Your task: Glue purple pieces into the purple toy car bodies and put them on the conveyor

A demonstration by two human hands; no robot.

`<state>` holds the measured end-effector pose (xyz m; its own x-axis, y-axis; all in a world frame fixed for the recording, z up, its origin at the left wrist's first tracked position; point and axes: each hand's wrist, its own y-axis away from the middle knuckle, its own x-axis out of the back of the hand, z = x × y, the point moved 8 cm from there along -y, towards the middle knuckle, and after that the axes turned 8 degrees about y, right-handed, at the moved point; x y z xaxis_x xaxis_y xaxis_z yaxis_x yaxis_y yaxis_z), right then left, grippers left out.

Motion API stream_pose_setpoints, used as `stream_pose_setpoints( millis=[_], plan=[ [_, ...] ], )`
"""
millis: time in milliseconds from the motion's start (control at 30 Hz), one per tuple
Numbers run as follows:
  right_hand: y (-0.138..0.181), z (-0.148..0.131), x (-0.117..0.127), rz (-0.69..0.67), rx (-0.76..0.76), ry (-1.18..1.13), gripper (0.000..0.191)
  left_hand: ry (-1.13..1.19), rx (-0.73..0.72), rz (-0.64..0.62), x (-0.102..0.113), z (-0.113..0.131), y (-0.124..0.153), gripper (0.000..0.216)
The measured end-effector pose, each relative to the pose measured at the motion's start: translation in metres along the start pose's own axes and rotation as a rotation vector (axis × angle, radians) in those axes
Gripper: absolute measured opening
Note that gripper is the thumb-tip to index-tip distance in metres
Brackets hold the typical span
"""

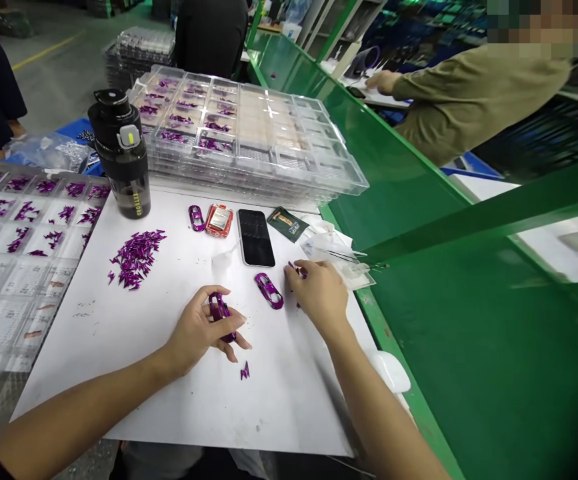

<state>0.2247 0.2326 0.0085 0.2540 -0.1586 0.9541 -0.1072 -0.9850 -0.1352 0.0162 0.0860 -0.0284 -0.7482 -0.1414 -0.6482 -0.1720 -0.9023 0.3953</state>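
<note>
My left hand [201,330] is closed around a shiny purple toy car body [217,308], held just above the white board. At the right, the bent fingers of my right hand [321,293] close at the tips on a small purple piece [290,265]; more purple bits show under the fingers, partly hidden. Between the hands lies a second purple toy car body [269,291]. A single jagged purple piece [245,371] rests below my left hand. Farther left is a loose pile of small pointed purple pieces [136,260].
A phone [256,239], a red-and-silver packet [219,221] and another purple car body [196,218] lie farther back. A dark bottle [123,160] stands left of stacked clear compartment trays [279,170]. Another tray [6,280] lies left. Tweezers [341,256] lie right, beside a green ledge [399,353].
</note>
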Motion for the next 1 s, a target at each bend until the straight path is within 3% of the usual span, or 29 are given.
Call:
stream_pose_setpoints(
  millis=[133,267,367,433,500,700,1000],
  plan=[
    [0.007,-0.009,-0.001,0.031,0.027,-0.048,0.013,0.034,-0.024,-0.018,-0.001,0.004,0.001,0.064],
    [0.042,-0.03,0.026,0.156,0.129,-0.24,0.015,0.129,-0.086,-0.026,0.001,0.011,-0.003,0.057],
    [0.086,-0.072,0.053,0.342,0.487,-0.403,0.01,0.155,-0.1,0.03,0.008,0.012,-0.007,0.058],
    [0.114,-0.099,0.057,0.374,0.725,-0.44,0.022,0.137,-0.103,0.055,0.011,0.011,-0.008,0.057],
    [0.13,-0.113,0.054,0.376,0.821,-0.474,0.035,0.101,-0.113,0.062,0.012,0.011,-0.008,0.053],
    [0.137,-0.112,0.046,0.401,0.788,-0.451,0.039,0.05,-0.141,0.068,0.011,0.011,-0.006,0.042],
    [0.142,-0.112,0.038,0.383,0.864,-0.439,0.048,0.022,-0.164,0.082,0.013,0.01,-0.005,0.041]
  ],
)
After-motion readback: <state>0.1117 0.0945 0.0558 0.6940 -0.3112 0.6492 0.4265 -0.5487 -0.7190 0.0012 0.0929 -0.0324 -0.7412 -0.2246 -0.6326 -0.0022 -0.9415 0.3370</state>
